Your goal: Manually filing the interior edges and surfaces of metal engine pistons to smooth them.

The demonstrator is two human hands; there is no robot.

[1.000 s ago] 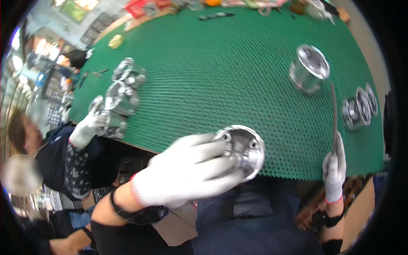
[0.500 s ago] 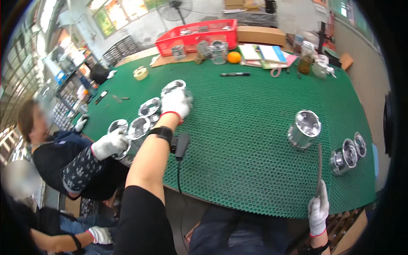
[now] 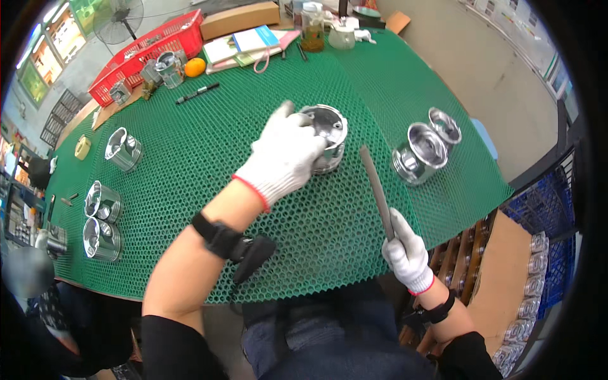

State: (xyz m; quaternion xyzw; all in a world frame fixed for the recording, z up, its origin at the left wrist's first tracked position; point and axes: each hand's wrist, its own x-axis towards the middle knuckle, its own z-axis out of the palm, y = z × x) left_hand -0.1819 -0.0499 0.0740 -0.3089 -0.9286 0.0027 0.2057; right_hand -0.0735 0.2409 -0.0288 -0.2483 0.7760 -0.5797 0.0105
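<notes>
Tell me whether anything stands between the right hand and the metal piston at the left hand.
Nothing visible does: only green mat shows between the piston and the right hand, whose grey rod ends to the piston's right. The left hand is at the piston's left side; two other pistons stand farther right.

Daylight glares in the windows (image 3: 67, 31) over there; metal cylinders (image 3: 332, 130) glint, and edges bow toward black corners.

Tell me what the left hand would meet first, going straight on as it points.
The piston comes first: the left hand overlaps its near side in this view and may be touching it, though depth makes contact hard to confirm.
</notes>
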